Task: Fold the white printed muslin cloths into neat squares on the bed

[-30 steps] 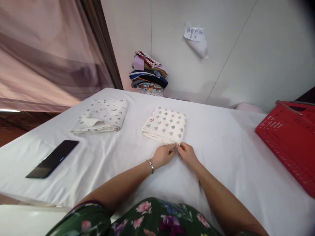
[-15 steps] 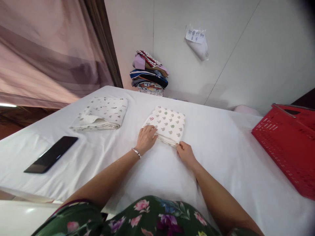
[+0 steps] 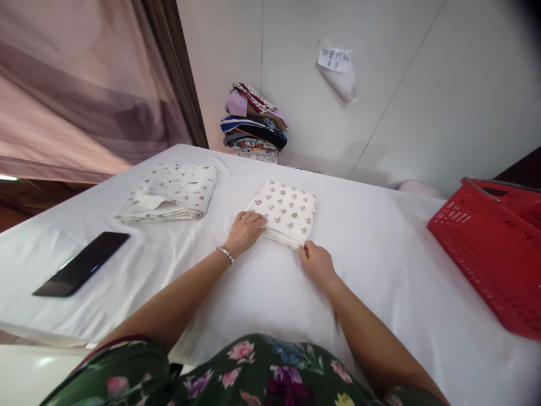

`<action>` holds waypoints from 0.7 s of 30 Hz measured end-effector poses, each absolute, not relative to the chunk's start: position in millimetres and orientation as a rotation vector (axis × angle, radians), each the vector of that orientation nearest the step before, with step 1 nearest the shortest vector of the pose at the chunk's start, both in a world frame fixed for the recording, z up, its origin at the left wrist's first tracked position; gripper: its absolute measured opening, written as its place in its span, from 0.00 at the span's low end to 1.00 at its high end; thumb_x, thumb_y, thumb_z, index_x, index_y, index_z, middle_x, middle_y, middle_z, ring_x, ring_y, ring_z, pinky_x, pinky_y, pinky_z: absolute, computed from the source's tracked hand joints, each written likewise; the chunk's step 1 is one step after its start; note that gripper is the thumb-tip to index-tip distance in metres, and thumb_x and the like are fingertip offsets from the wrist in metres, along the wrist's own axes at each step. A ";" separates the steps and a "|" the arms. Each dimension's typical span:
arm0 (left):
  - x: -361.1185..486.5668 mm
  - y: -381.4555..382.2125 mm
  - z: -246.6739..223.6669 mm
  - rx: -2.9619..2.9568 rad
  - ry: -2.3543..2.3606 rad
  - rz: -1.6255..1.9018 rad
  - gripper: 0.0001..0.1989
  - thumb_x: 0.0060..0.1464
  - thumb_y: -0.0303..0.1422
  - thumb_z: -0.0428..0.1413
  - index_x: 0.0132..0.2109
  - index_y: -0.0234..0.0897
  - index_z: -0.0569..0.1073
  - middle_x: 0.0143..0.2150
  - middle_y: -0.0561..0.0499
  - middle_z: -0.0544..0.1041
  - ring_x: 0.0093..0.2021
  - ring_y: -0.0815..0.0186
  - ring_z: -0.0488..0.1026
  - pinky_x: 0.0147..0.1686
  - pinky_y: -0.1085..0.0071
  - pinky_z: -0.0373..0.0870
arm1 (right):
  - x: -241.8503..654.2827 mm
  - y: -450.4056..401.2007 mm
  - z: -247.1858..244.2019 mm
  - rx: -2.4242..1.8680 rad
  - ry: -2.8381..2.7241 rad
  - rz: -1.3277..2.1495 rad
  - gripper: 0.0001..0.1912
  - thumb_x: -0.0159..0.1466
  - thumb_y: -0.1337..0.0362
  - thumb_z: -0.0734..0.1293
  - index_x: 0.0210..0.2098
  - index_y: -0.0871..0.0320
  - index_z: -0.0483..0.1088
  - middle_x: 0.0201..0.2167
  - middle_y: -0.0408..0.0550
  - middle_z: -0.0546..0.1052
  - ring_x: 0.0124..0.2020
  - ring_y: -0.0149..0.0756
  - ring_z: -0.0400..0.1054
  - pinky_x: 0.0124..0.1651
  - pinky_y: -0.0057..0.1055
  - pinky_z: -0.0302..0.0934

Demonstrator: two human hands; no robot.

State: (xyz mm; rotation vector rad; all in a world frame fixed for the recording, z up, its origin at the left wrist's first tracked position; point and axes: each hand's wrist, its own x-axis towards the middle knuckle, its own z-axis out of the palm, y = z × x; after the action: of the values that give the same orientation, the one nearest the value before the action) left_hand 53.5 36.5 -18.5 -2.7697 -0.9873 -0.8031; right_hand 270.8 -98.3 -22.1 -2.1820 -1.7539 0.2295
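A folded white cloth (image 3: 291,210) with grey, red and green prints lies flat on the white-covered table (image 3: 270,293) in front of me. My left hand (image 3: 245,231) is closed on its near left edge, fingers over the top and thumb at the layered fold. At the near right corner, my right hand (image 3: 316,260) pinches the cloth between thumb and bent fingers. Off to the left rests another folded white cloth (image 3: 177,189) with small dark prints, its near edge partly lifted; neither hand touches it.
A black phone-like slab (image 3: 82,264) lies at the left of the table. On the right stands a red plastic basket (image 3: 486,254). A pile of folded fabrics (image 3: 255,124) sits beyond the far edge, against the wall. Pink curtains (image 3: 84,84) hang at the left.
The view has shifted slightly. My left hand has slid a little left along the cloth's near edge; my right hand stays at the corner. The cloth looks the same.
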 end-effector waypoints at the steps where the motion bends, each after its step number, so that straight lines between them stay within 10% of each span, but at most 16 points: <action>1: 54.7 36.9 -16.8 -2.791 -0.941 -0.794 0.12 0.56 0.31 0.50 0.47 0.40 0.71 0.46 0.45 0.74 0.48 0.58 0.67 0.48 0.57 0.59 | 269.8 -98.3 -21.4 -2.181 -1.759 0.200 0.11 0.64 0.57 0.56 0.32 0.57 0.63 0.26 0.45 0.70 0.26 0.32 0.60 0.28 0.28 0.43; 12: 80.3 40.4 -9.0 -2.951 -0.763 -0.645 0.10 0.57 0.32 0.49 0.44 0.39 0.73 0.42 0.45 0.74 0.46 0.60 0.68 0.46 0.61 0.62 | 262.0 -91.3 -19.1 -1.863 -1.718 -0.204 0.21 0.64 0.54 0.57 0.51 0.60 0.59 0.44 0.55 0.67 0.45 0.41 0.61 0.40 0.32 0.59; 21: 82.8 46.1 -16.8 -2.888 -0.803 -0.691 0.12 0.60 0.32 0.45 0.42 0.37 0.73 0.39 0.46 0.75 0.41 0.62 0.69 0.42 0.64 0.63 | 264.1 -87.6 -19.3 -1.968 -1.831 -0.058 0.09 0.65 0.61 0.57 0.39 0.55 0.68 0.38 0.48 0.68 0.40 0.35 0.62 0.35 0.28 0.56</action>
State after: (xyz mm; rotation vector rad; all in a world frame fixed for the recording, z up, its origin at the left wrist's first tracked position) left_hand 82.8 46.1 -16.8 -2.8883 -0.8028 -0.6908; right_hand 264.1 -87.6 -19.3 -1.9684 -1.8309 -0.0585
